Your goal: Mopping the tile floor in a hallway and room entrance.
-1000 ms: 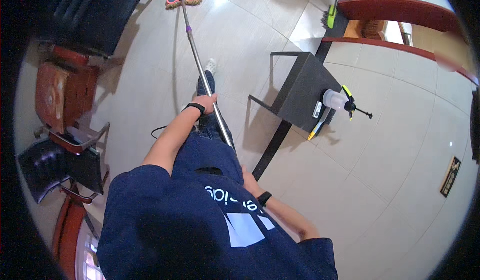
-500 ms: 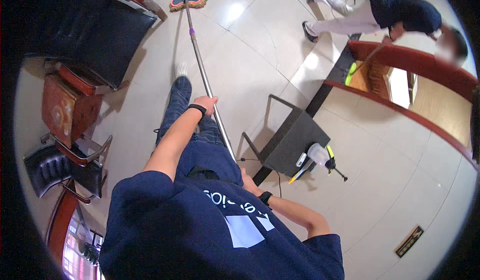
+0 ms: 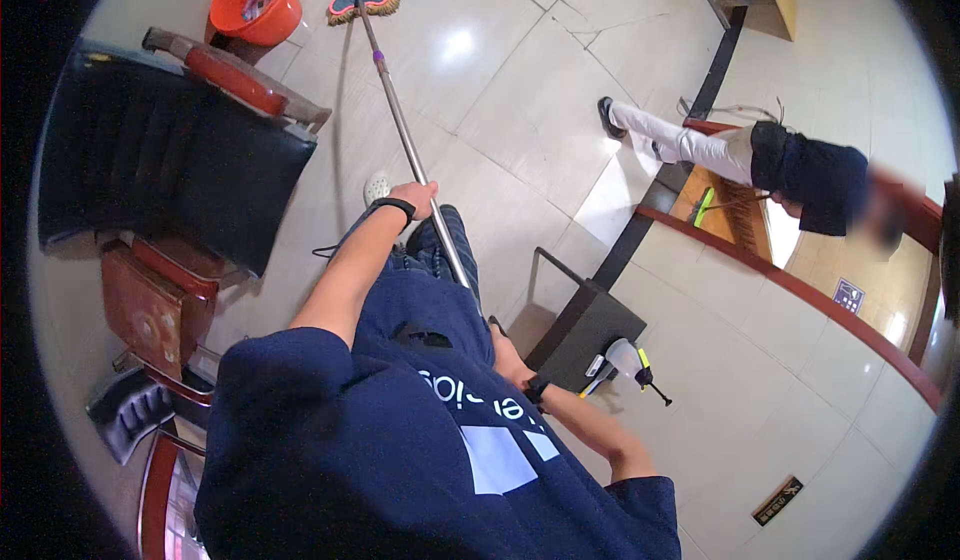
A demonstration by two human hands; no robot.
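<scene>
A long-handled mop [image 3: 398, 125] runs from my waist out to the floor ahead. Its flat dark head [image 3: 362, 3] has a red-orange rim and a tan fringe, and rests on the tiles. My left hand [image 3: 418, 200] is wrapped round the metal pole partway along it. Close to my waist, my right hand [image 3: 508, 355] closes round the pole's near end, its fingers partly hidden. Both wrists wear black bands.
Black chairs [image 3: 180, 150] and a worn wooden stool [image 3: 145, 305] stand at left. An orange bucket [image 3: 255, 5] is beyond them. A dark stool [image 3: 590, 335] at right carries a spray bottle [image 3: 625, 358]. A person [image 3: 800, 175] holds a green-headed tool [image 3: 703, 205] near a red-framed cabinet.
My view has shifted, and more of the bucket shows at upper left. My feet have moved. The mop stays in both hands. The other person has moved and is bending by the cabinet.
</scene>
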